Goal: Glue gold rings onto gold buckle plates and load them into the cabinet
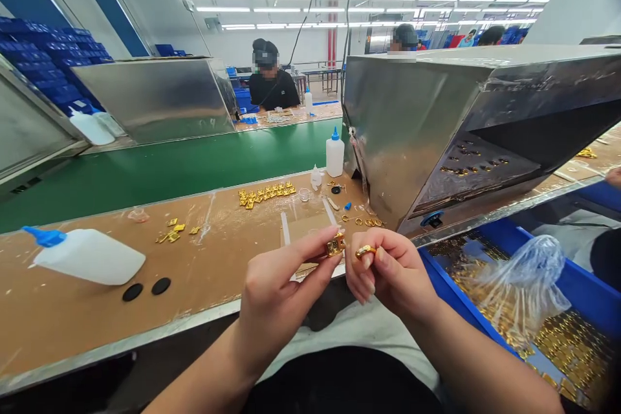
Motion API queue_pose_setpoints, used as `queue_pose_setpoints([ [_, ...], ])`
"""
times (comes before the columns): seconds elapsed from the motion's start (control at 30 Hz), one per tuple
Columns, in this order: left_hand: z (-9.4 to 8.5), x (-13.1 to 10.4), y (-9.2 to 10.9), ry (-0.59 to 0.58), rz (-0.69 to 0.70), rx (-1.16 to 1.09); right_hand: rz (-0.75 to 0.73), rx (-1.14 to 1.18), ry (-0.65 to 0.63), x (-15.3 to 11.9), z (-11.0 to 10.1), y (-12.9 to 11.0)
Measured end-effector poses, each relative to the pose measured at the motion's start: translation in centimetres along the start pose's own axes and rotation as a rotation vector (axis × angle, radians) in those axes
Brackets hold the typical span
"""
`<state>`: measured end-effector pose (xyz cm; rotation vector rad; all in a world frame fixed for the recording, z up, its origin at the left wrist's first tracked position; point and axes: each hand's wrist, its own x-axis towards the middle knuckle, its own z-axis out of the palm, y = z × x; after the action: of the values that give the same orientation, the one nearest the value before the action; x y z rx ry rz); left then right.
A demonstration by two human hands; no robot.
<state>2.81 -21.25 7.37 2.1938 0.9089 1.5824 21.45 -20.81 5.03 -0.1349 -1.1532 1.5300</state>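
Note:
My left hand (286,284) pinches a small gold square piece (335,245) between thumb and fingertips. Close beside it, my right hand (392,268) is closed on a gold ring (365,251). The two pieces are held apart, above the near edge of the bench. Behind my hands lies a flat board (305,225) with white strips at its sides. Several gold rings (372,222) lie to its right, near a small blue cap (347,206). Rows of gold square pieces (266,194) sit farther back on the bench.
A white bottle with a blue tip (92,255) lies on its side at left, near two black discs (160,286). Another bottle (334,154) stands by the metal hood (412,136). A blue bin (504,323) of gold parts is at right. A person (274,84) sits across the green belt (169,171).

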Motion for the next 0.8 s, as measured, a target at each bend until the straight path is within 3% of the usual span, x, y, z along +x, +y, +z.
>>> queue_pose_setpoints([
  [0.3, 0.0, 0.0, -0.3, -0.044, 0.189, 0.18, 0.075, -0.136, 0.095, -0.3, -0.4, 0.9],
  [0.8, 0.4, -0.3, -1.0, -0.089, 0.215, 0.256, 0.062, -0.393, 0.237, -0.1, -0.7, 0.7],
])
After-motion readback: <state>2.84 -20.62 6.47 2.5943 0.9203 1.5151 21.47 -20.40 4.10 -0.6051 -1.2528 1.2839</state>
